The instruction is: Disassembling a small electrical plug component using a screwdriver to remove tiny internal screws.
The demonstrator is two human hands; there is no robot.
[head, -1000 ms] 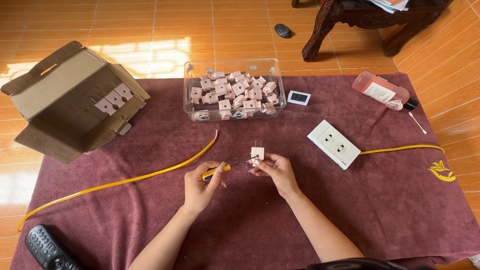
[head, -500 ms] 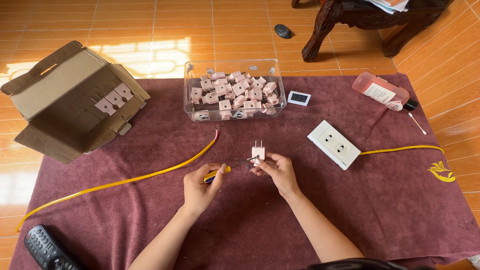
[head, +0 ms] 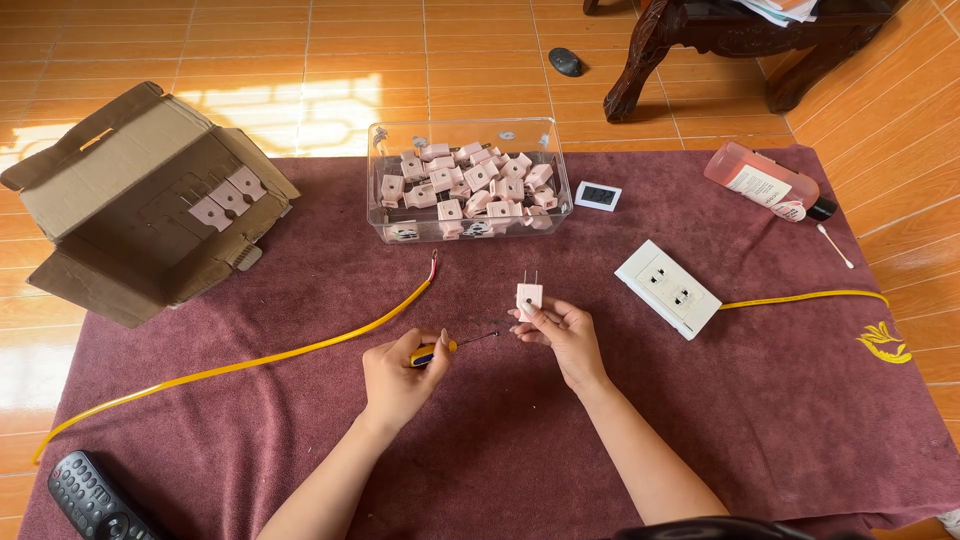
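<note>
My right hand pinches a small pink two-pin plug, its metal prongs pointing up and away from me. My left hand grips a small screwdriver with a yellow handle; its thin shaft points right, and the tip stops just short of my right hand. Both hands hover over the maroon cloth in the middle. A yellow cable lies to the left, its bared end near the clear box.
A clear plastic box full of several pink plugs stands at the back. An open cardboard box lies left. A white double wall socket with its yellow cable, a pink bottle, a cotton swab and a remote control are also around.
My right hand has lifted and turned the pink plug so its prongs stand upright. The screwdriver in my left hand stays pointed toward it.
</note>
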